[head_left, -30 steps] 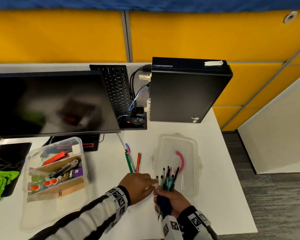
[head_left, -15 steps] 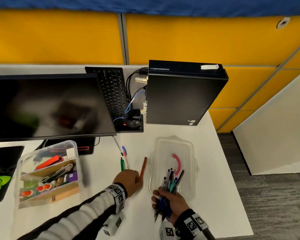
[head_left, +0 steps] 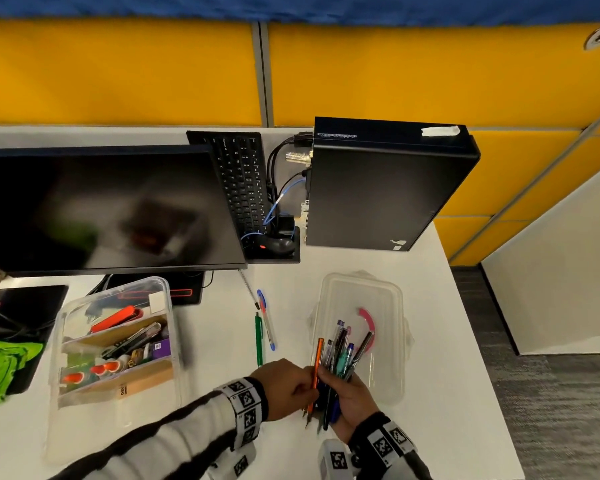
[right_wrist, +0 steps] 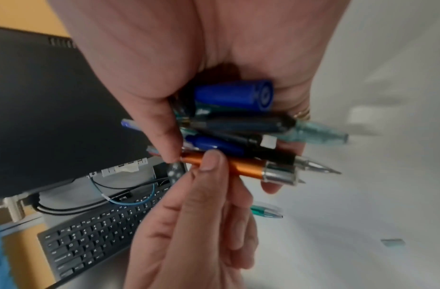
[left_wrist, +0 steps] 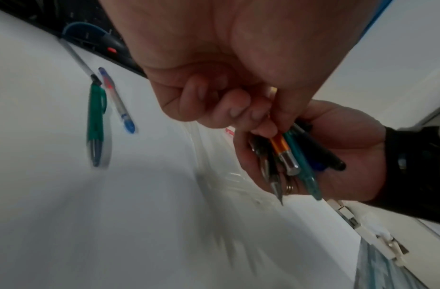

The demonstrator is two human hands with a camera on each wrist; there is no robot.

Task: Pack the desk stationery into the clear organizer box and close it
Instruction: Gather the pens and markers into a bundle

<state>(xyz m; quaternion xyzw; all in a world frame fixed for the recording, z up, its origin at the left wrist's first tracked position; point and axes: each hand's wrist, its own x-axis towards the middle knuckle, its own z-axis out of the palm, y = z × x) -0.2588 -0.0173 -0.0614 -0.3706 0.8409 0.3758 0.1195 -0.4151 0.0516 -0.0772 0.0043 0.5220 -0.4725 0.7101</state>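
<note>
The orange pen (head_left: 316,370) stands nearly upright, tip toward the person, pinched by the left hand (head_left: 284,389) against the pen bundle (head_left: 340,358) clenched in the right hand (head_left: 352,396), at the clear lid's (head_left: 388,306) near edge. A half-second ago it lay left of that lid. Bare desk (head_left: 440,393) lies right of the lid.

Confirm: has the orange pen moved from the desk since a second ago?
Yes. The orange pen left its spot beside the green pen; it is now rightward among the pens in the right hand.

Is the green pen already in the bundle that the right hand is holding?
No, the green pen lies alone on the desk, apart from the right hand.
</note>
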